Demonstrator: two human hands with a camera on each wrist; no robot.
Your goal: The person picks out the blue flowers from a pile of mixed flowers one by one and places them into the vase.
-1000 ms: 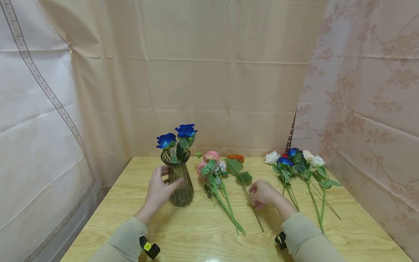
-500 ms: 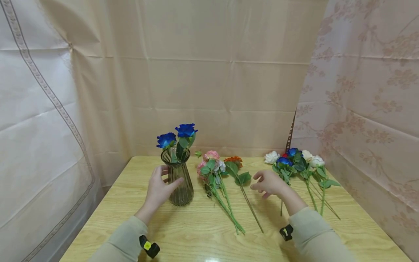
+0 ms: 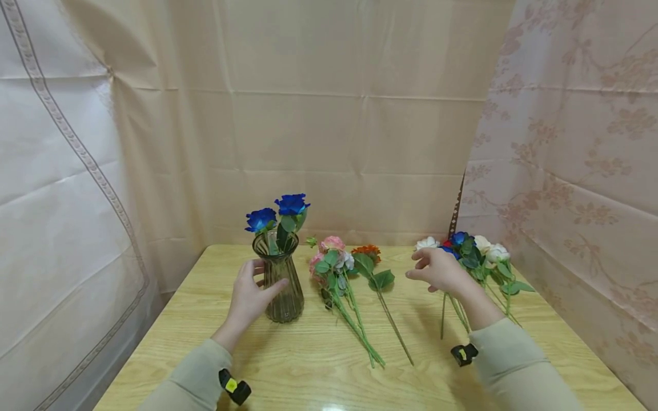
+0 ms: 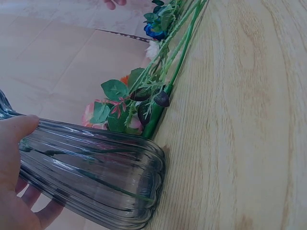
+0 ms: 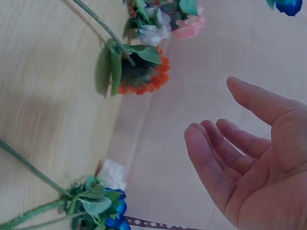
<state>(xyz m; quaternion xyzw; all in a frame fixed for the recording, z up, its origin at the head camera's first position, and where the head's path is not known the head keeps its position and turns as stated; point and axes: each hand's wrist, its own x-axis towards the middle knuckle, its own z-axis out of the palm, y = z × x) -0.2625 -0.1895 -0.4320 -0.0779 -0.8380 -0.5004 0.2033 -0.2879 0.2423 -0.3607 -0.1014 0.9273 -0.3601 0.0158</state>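
Note:
My left hand (image 3: 255, 294) grips a ribbed, smoky glass vase (image 3: 285, 291) by its side, thumb in front and fingers around the back. Two blue roses (image 3: 292, 205) stand in the vase, and their stems show dimly through the glass in the left wrist view. Nothing is in my right hand (image 3: 443, 273), which hovers over the table with its fingers loosely bent. It overlaps the right-hand bunch of white, blue and red flowers (image 3: 496, 253) in the head view. An orange flower (image 3: 367, 251) with green leaves lies to the left of that hand.
Pink and pale flowers (image 3: 331, 244) with long green stems lie beside the vase on the wood-grain table (image 3: 308, 377). A beige curtain (image 3: 339, 125) hangs behind the table, and a floral cloth (image 3: 581, 171) closes off the right side.
My right hand has let go of the orange flower's stem and moved right and up toward the right-hand bunch. The orange flower shifted slightly left. My left hand stays on the vase.

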